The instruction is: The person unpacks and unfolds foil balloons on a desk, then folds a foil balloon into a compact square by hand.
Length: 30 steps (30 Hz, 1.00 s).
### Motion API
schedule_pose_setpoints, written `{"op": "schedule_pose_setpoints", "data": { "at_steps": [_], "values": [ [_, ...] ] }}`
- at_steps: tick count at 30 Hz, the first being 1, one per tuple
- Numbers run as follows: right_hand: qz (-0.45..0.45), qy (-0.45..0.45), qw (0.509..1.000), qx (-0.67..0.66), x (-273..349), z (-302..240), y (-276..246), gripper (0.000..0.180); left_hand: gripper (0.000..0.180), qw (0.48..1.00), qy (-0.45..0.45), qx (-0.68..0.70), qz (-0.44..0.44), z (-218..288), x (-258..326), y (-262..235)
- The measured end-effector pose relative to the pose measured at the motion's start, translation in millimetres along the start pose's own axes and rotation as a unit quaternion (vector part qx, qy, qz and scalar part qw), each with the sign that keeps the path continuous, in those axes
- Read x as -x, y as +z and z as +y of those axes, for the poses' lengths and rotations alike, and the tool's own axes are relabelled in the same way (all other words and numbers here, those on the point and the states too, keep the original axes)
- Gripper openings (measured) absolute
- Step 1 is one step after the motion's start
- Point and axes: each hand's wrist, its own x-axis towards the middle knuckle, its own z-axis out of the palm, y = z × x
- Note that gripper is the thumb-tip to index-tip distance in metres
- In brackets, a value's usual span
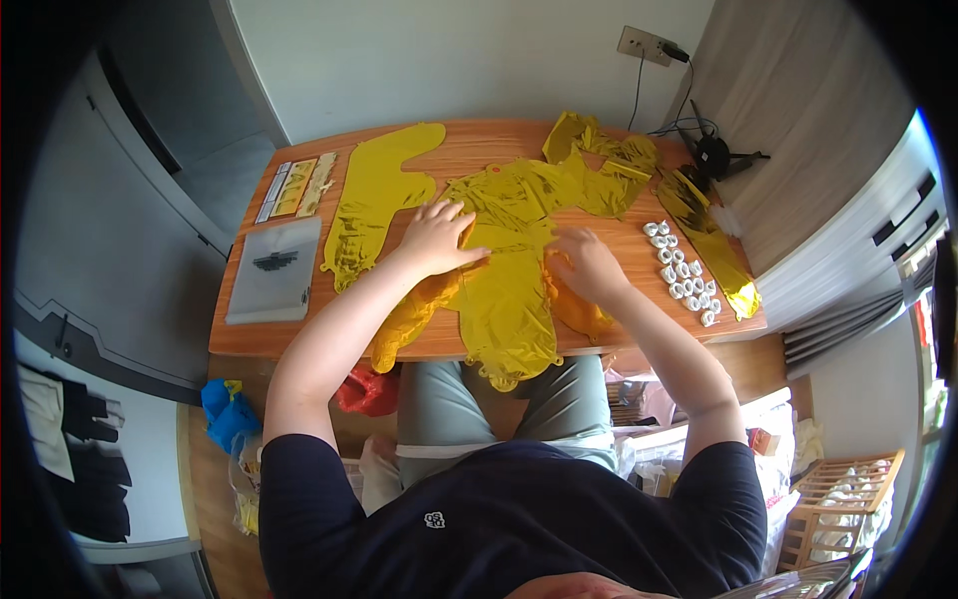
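A home is suggested by a grey door [120, 225] at the left, a grey curtain [836, 334] hung at the right, a wall socket [644, 44] at upper right, and a slatted wooden rack [834, 512] at lower right.

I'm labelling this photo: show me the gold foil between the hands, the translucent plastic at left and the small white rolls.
Gold foil [507, 311]: head view, on its lower half.
Translucent plastic [270, 284]: head view, just below its dark mark.
White rolls [683, 271]: head view, one roll mid-group.
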Motion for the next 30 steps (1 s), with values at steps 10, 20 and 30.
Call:
{"op": "schedule_pose_setpoints", "data": {
  "at_steps": [10, 20, 30],
  "values": [
    [-0.032, -0.045, 0.998, -0.025, 19.9, -0.2, 3.3, 0.026, 0.103, 1.000, 0.016, 0.001, -0.009, -16.9, -11.8, -0.4],
    [-0.041, -0.039, 0.998, -0.042, 22.0, 3.0, 2.9, 0.029, 0.107, 0.996, 0.057, 0.064, -0.039, -24.5, -28.0, 0.0],
    [-0.007, -0.051, 0.998, -0.043, 26.6, 6.1, 10.6, 0.028, 0.110, 0.994, 0.054, 0.083, -0.042, -32.6, -35.4, 6.9]
  ]
}}
